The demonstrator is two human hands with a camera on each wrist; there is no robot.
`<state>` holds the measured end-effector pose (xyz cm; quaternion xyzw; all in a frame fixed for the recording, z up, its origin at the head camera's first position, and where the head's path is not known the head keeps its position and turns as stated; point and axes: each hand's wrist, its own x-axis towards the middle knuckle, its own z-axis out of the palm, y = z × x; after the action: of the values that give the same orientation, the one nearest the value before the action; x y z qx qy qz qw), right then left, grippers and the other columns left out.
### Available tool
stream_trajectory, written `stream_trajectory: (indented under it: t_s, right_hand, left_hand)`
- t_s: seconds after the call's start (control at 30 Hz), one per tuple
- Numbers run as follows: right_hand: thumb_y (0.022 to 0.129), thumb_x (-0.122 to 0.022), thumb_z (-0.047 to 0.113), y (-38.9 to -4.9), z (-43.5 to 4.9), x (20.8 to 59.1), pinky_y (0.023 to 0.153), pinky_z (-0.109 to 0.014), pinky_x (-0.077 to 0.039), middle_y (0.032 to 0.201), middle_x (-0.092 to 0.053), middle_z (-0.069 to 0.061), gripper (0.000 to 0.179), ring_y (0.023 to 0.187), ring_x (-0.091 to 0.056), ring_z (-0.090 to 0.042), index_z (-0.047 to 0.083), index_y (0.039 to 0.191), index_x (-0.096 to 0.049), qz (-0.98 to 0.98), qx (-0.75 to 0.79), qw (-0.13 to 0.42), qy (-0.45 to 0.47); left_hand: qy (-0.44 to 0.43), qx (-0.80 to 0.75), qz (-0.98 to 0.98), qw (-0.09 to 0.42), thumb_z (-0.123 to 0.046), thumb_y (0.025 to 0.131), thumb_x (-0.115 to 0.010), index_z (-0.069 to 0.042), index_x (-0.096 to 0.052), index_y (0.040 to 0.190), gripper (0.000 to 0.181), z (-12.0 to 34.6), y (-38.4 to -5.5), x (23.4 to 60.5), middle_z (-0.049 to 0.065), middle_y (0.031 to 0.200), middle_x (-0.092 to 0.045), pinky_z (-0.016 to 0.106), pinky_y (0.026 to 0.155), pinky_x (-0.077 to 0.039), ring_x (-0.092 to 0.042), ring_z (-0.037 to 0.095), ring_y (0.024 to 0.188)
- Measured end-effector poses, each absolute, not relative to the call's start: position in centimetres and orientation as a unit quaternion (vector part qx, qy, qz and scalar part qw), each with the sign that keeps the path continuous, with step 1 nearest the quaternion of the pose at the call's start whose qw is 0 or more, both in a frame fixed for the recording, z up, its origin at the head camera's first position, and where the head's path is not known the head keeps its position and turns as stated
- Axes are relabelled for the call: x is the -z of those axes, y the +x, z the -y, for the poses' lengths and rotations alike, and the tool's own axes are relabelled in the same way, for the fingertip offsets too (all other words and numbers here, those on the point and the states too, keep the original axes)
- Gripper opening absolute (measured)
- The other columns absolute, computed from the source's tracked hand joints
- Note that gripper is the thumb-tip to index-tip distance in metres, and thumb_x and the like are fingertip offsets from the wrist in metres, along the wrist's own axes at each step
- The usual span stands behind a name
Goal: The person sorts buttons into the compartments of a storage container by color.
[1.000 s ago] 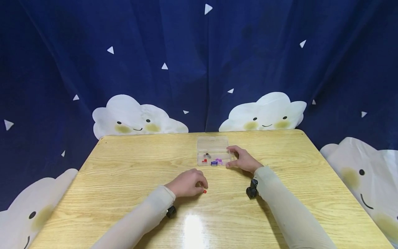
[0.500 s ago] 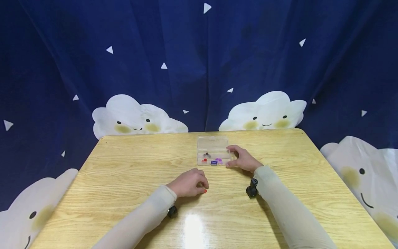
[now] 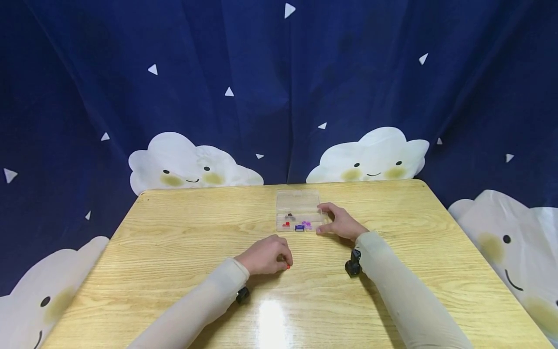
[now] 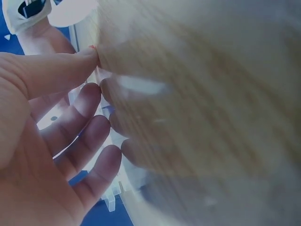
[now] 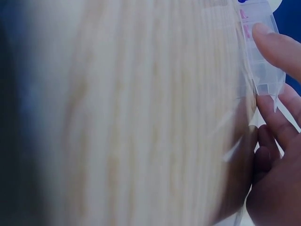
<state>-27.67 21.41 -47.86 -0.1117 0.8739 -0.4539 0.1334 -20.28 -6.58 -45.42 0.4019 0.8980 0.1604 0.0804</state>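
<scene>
Near the middle of the table, my left hand pinches a tiny red bead-like piece between thumb and forefinger, low over the wood. In the left wrist view only a speck of the red piece shows at the thumb tip. A clear plastic compartment box lies beyond it with its lid raised back. My right hand grips the box's right end, thumb at the front and fingers at the back. The right wrist view shows the thumb against the box wall.
Inside the box lie small red pieces, purple pieces, a dark blue piece and a dark piece. The wooden table ends at a blue curtain with clouds.
The left fingers have closed on the small red piece, which lay at the thumb tip earlier, and the hand has shifted very slightly right. The right hand keeps its place on the box.
</scene>
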Motion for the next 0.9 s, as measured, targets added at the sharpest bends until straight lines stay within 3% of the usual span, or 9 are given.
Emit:
stream_trajectory:
  t_s: [0.37,0.9]
  right_hand:
    - [0.081,-0.081,0.02,-27.51,-21.37,47.7,0.123,-0.057,-0.017,0.155,-0.038,-0.02,0.079,0.148,-0.028,-0.041,0.008,0.147,-0.04,-0.874,0.454,0.137,-0.109]
    - [0.082,-0.081,0.02,-27.65,-21.24,47.7,0.124,-0.055,-0.018,0.156,-0.037,-0.017,0.08,0.151,-0.023,-0.04,0.011,0.149,-0.038,-0.867,0.464,0.151,-0.102]
  left_hand:
    - [0.396,-0.166,-0.9,0.072,-0.018,0.086,-0.075,-0.024,-0.07,0.075,0.013,6.62,-20.24,45.63,-0.013,0.089,-0.064,0.027,0.094,-0.05,-0.056,0.008,0.094]
    - [0.399,-0.175,-0.897,0.081,-0.02,0.088,-0.073,-0.024,-0.07,0.075,0.015,6.96,-20.34,45.51,-0.013,0.087,-0.062,0.024,0.088,-0.047,-0.051,0.004,0.087]
